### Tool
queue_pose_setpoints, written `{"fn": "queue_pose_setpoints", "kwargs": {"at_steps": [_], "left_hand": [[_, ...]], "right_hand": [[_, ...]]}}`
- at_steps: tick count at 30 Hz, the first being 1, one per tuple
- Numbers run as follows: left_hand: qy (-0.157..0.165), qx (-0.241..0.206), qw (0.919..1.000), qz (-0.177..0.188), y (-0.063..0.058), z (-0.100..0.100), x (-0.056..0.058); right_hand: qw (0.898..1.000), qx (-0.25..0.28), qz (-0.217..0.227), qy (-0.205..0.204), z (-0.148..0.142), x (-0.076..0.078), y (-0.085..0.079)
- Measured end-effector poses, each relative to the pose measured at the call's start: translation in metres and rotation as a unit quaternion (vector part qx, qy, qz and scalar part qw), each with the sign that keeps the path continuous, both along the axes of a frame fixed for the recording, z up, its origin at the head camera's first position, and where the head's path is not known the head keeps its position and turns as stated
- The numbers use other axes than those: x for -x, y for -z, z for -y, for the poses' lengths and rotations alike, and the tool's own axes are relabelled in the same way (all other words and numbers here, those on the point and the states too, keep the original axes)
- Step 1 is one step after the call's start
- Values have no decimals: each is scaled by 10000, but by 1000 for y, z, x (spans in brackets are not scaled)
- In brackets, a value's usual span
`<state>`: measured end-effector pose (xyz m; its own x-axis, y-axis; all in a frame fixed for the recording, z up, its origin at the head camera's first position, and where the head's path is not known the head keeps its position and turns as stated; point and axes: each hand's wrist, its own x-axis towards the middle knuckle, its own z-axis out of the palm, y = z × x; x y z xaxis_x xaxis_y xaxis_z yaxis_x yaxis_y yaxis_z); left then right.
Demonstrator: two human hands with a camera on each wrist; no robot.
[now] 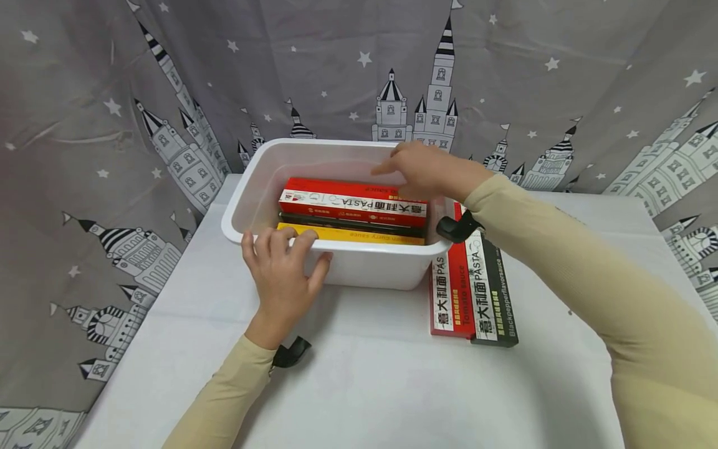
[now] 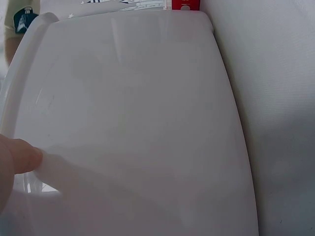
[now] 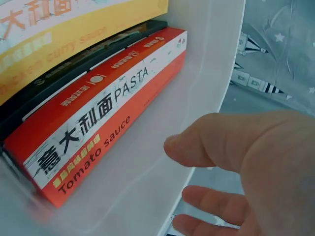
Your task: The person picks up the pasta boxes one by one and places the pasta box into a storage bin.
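Observation:
A white plastic bin (image 1: 370, 269) stands on the table with pasta boxes inside. My left hand (image 1: 282, 284) grips its near rim, fingers hooked over the edge; one digit (image 2: 24, 156) presses the outer wall. Inside lie a red tomato sauce pasta box (image 1: 353, 209), a dark box (image 3: 44, 91) and a yellow chicken curry box (image 1: 348, 234), side by side. Above the bin's far right corner hovers my right hand (image 1: 429, 169), holding nothing. Its thumb (image 3: 197, 145) points over the bin, apart from the red box; the other fingers are near the rim.
Right of the bin, another red tomato sauce pasta box (image 1: 462, 293) and a black pepper pasta box (image 1: 496, 299) lie together on the white tablecloth (image 1: 381, 374). A grey curtain (image 1: 336, 56) printed with castles and stars hangs behind and to the sides.

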<state>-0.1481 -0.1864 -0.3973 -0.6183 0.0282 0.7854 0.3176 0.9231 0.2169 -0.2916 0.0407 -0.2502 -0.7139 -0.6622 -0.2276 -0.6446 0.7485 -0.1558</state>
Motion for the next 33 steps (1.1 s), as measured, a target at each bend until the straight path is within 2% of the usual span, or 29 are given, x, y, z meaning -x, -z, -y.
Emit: {"fn": "queue_pose_setpoints", "kwargs": {"at_steps": [5,10,16,25,33], "left_hand": [[8,8,10000,-43,0,0,0],[19,41,9999,-108,0,-1,1],[16,48,10000,-19,0,0,0],[15,-19,10000,-1,1,-1,0],[7,13,10000,-30,1,-2,1]], "right_hand": [[9997,-167,-197,-11,-18,-11,-7],[9991,-117,-411,28,-44,-25,-13],[9968,-54,-784,154,-78,-38,-12],[9915,-32,-1131,648,-129,-52,3],[9840,113,-1267,1249,-166,-71,25]]}}
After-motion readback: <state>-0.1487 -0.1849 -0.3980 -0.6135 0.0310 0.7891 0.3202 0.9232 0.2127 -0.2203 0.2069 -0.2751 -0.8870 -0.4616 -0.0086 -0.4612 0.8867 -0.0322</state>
